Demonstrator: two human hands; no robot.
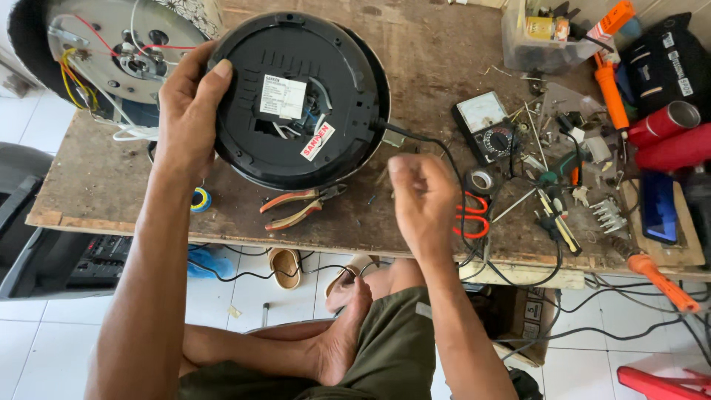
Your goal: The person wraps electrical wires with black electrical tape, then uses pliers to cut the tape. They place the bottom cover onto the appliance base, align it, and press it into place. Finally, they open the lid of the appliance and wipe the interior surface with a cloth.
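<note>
1. Left hand (189, 111) clamps the left rim of a round black appliance base (296, 96): thumb lies over the upper edge, fingers wrap behind. Grip closed on the base.
2. The base stands tilted, underside toward the camera, resting on the worn wooden desk (89, 185) near its back-centre. A white label and a slanted white sticker with red print sit on the underside; a small opening beside them shows loose wires.
3. A black power cord (437, 148) leaves the base's right edge, crosses the desk and drops over the front edge.
4. Right hand (422, 196) hovers above the desk's front edge, right of the base and clear of it. Fingers curled loosely inward; blurred, so I cannot tell whether they pinch anything.
5. Orange-handled pliers (300, 207) lie flat on the desk just below the base, between the two hands.
6. Red-handled scissors (474, 215) lie just right of the right hand, beside a roll of tape (483, 180).
7. An analogue multimeter (489, 130) lies further right, among scattered screwdrivers and small parts.
8. At the desk's back-left, behind the left hand, a second opened appliance (111, 44) shows a metal plate with red, yellow and white wires.
9. A small yellow-and-blue tape roll (200, 199) sits near the left wrist.
</note>
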